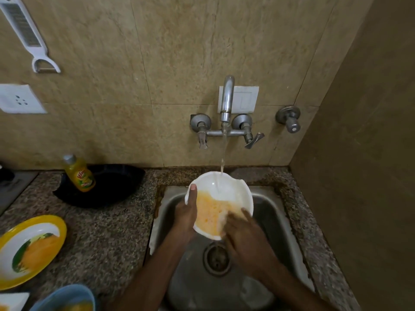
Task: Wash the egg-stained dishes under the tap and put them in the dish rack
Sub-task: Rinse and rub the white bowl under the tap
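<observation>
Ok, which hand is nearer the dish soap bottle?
Left. The left hand grips the white bowl's left rim, on the side toward the dish soap bottle; the right hand rubs inside, farther away.

Left hand [187, 212] grips the rim of a white bowl [233, 191], thumb over the edge, holding it above the sink [269, 205]. Right hand [243, 230] has its fingers inside the bowl, on the yellow egg residue — blurred. Water from the tap [226, 97] beyond the hands runs into the bowl. Left of the left hand: a soap bottle [80, 173], a black pan [112, 187], a yellow-rimmed plate [29, 250] — stained too — and a blue bowl [67, 297].
</observation>
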